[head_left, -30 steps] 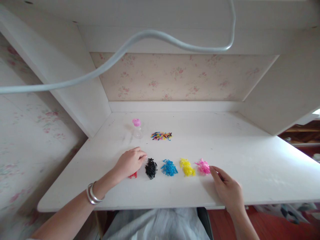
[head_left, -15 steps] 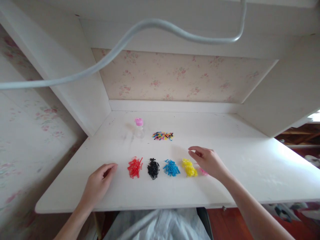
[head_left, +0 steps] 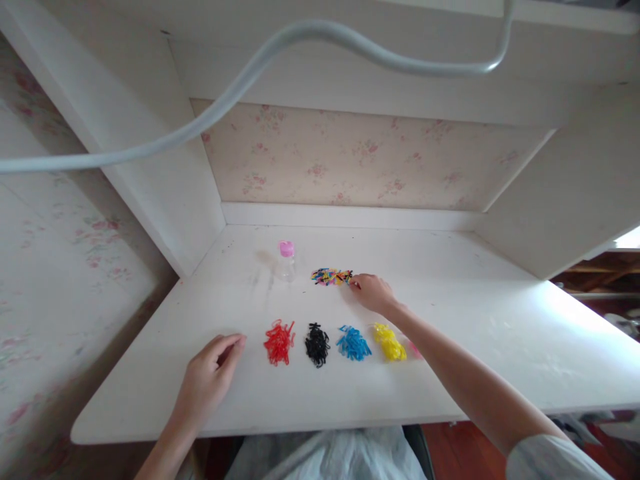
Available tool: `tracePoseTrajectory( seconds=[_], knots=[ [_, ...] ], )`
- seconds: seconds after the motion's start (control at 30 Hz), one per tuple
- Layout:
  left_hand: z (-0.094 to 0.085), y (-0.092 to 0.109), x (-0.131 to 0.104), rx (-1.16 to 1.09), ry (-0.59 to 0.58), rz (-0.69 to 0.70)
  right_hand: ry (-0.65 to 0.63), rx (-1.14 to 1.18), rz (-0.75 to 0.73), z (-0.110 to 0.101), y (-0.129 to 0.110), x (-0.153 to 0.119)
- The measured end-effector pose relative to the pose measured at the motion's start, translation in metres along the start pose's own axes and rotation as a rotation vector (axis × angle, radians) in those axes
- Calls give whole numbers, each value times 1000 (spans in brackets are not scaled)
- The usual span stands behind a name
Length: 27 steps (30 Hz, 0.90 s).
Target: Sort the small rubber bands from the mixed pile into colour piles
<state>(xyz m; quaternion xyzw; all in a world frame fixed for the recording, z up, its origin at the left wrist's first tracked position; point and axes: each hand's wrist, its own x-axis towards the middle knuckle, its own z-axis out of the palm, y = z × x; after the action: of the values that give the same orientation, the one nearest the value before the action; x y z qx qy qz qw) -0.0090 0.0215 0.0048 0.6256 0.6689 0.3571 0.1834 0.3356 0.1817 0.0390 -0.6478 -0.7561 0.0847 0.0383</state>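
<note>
My right hand (head_left: 373,292) reaches across the desk to a small pile of mixed-colour rubber bands (head_left: 330,277). Its thumb and fingers pinch at the pile's right end; whatever is between the tips is too small to make out. My left hand (head_left: 211,370) rests on the desk at left, thumb and forefinger together, with nothing visible in them. Beside it begins a row of sorted piles: red rubber bands (head_left: 280,343), black rubber bands (head_left: 317,345), blue rubber bands (head_left: 354,343) and yellow rubber bands (head_left: 390,343). Pink rubber bands (head_left: 415,351) are partly hidden behind my right forearm.
A clear bottle (head_left: 287,267) with a pink cap stands behind the row, left of the mixed pile. The white desk (head_left: 240,410) has side panels left and right. A white cable (head_left: 320,30) crosses high in front of a shelf.
My right hand has moved left and away from me, from above the yellow pile to the mixed pile. My left hand stays beside the red pile. The view has shifted slightly.
</note>
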Motion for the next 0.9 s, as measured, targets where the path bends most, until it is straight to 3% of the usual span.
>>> tracePoseTrajectory(
  seconds=[0.23, 0.47, 0.67, 0.9],
  knots=[
    [-1, 3, 1, -17, -4, 33, 5, 83, -81, -13, 9, -12],
    [0, 5, 2, -5, -24, 27, 37, 239, -193, -32, -6, -59],
    [2, 4, 1, 23, -26, 35, 7, 99, -227, -25, -24, -99],
    [1, 6, 1, 47, -40, 46, 0, -43, -283, -12, -37, -104]
  ],
)
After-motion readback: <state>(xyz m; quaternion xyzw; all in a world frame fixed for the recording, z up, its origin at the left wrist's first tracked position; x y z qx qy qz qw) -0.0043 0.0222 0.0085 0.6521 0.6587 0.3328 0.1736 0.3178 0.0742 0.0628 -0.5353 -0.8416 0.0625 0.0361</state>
